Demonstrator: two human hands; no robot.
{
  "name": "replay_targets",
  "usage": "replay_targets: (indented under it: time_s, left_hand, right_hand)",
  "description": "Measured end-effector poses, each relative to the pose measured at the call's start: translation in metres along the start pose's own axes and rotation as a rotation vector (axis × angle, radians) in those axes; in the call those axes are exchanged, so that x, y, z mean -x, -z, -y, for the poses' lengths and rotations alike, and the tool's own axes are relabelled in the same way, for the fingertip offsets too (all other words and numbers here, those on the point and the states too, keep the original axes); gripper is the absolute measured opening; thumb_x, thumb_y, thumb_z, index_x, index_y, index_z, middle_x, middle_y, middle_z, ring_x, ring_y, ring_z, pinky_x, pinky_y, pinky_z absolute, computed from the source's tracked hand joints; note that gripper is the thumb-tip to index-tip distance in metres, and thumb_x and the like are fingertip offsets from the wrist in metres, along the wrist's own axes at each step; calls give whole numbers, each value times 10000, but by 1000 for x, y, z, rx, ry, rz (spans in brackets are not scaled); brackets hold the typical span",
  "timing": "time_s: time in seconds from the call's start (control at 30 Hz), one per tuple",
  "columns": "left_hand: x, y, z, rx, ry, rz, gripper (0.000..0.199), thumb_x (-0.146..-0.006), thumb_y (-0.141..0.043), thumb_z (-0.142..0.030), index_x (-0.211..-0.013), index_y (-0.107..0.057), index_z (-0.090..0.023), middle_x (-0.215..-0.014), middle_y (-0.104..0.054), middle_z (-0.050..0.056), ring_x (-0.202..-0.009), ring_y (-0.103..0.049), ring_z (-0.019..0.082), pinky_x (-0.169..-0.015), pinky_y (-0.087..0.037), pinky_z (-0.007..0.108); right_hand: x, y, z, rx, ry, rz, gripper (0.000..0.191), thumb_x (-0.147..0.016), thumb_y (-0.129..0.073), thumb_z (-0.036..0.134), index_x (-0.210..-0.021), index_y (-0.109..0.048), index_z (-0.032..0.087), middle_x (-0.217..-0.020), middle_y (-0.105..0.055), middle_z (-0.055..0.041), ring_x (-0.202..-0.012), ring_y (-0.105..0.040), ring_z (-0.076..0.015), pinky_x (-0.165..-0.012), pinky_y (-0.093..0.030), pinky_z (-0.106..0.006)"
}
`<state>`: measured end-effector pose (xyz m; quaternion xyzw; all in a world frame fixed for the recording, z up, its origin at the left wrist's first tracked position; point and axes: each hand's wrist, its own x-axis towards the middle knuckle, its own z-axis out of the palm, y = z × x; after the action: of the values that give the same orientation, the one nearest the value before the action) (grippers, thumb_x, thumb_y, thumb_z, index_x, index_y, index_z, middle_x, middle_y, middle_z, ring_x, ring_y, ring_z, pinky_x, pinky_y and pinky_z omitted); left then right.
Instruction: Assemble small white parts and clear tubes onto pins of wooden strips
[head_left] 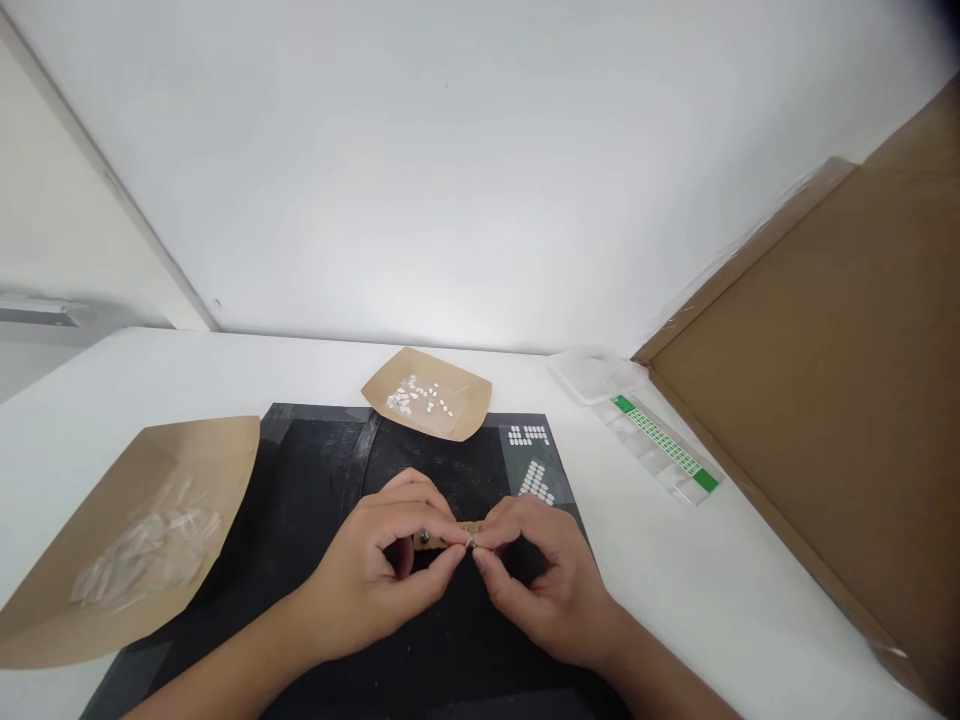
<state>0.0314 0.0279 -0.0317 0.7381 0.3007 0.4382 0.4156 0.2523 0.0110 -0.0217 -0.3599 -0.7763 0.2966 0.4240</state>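
Note:
My left hand (pixel 401 550) and my right hand (pixel 529 565) meet over the black mat (pixel 330 600), thumb and forefinger pinched on each. Between the fingertips is a tiny, shiny piece (pixel 470 543), too small to name, and both pinches seem to be on it. Just behind the fingers shows a small tan strip (pixel 429 539) with a dark round spot, partly covered by my hands. Whether the strip lies on the mat or is held by the hidden fingers, I cannot tell.
A cardboard tray (pixel 469 390) with small white dots stands behind the mat. Another tray (pixel 225 440), at left, holds clear plastic pieces. White oval stickers (pixel 534 480) lie on the mat's right. Further right are a green-and-white strip (pixel 664 440), a clear plastic container (pixel 592 375) and a large cardboard panel (pixel 840 400).

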Motion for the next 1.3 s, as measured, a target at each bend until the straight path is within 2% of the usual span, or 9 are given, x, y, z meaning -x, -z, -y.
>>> replay_targets:
  time_s: [0.23, 0.43, 0.57, 0.8, 1.1, 1.3]
  left_hand:
    - [1, 1, 2, 69, 133, 27, 162, -819, -716, -87, -909, -798, -194, -850, -687, 74, -704, -630, 138, -387, -366, 111]
    - [0, 3, 2, 49, 184, 37, 148, -798, -724, -88, -873, -795, -195, -845, -687, 52, -704, -631, 120, -413, -381, 103]
    - [0, 6, 1, 17, 225, 50, 128, -802, -725, -102, -854, -791, -197, -854, -689, 41, -747, -658, 123, -458, -438, 108]
    - [0, 6, -1, -22, 218, 37, 137, -769, -712, -79, -829, -770, -187, -834, -692, 37, -723, -640, 121, -425, -411, 99]
    - [1, 4, -4, -24, 217, 4, 130, -757, -702, -70, -777, -760, -184, -785, -696, 35, -700, -646, 125, -418, -418, 102]
    - [1, 0, -6, -21, 237, 1, 159, -685, -672, -18, -693, -709, -172, -734, -680, 21, -660, -620, 117, -421, -417, 108]
  right_hand:
    - [-1, 0, 0, 15, 25, 39, 160, -882, -696, 100, -940, -655, 244, -794, -718, 23, -714, -672, -146, -721, -480, -309]
    - [-3, -1, 0, 58, 55, 41, 154, -894, -691, 103, -945, -651, 242, -827, -741, 18, -731, -694, -146, -726, -479, -309]
    - [-3, -1, -3, 132, 97, 43, 144, -910, -682, 104, -976, -667, 231, -861, -747, 0, -748, -695, -146, -717, -486, -300]
    - [-2, -2, -5, 175, 133, 24, 124, -939, -687, 127, -1016, -676, 224, -896, -743, -23, -772, -701, -149, -702, -509, -283]
    - [0, -2, -7, 215, 136, 50, 162, -964, -688, 140, -1086, -673, 245, -972, -799, -13, -807, -744, -150, -722, -482, -298]
    - [3, -4, -9, 219, 128, 74, 142, -983, -672, 162, -1095, -663, 249, -800, -782, 35, -618, -678, -125, -665, -413, -297]
